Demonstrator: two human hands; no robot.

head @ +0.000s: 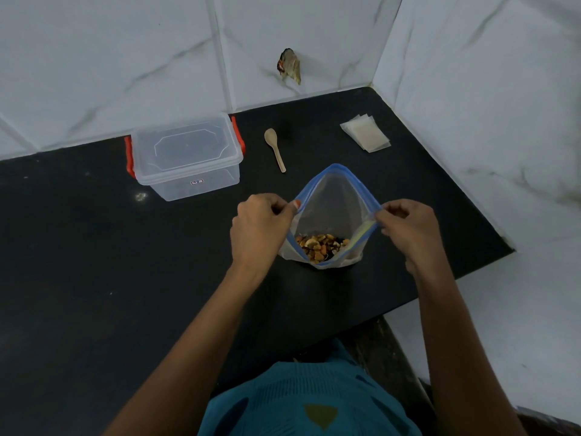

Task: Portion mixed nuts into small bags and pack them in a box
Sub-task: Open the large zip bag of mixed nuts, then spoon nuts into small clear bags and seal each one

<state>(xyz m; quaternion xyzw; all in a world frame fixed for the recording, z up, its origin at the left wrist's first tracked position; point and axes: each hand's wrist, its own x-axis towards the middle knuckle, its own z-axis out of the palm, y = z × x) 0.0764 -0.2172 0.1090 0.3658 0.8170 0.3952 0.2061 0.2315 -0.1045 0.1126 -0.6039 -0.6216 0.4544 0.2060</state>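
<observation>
- At the centre of a black desk (94, 247), a large zip bag (333, 202) w/ a blue seal strip is standing upright, mouth pulled wide. The mixed nuts (322, 245) are sitting in a shallow layer at its bottom.
- The left hand (261, 229) is pinching the bag's left rim betw. thumb & fingers. The right hand (408, 228) is pinching the right rim the same way. Neither is holding anything else.
- Risk: the bag is looking floppy, w/ few nuts as ballast. If one hand is letting go unevenly, it's prob. tipping & spilling nuts over the desk.
- Risk: a wooden spoon (275, 149) is lying beyond the bag, apart from it. Reaching for it means freeing a hand, so the mouth may be sagging shut.
- Risk: the small bags (364, 132) are lying stacked flat at far right, near the wall corner. They're thin, so several may be lifting together.
- A clear box (185, 158) w/ red-orange side clips is sitting far left, lid on. It needs opening before packing, & no bags are showing inside.
- The desk is looking dark & glossy, w/ a few pale specks.
- White marble-look wall tiles (471, 89) are enclosing it at back & right, forming a corner.
- A small dark object (289, 66) is hanging on the back wall; can't tell what.
</observation>
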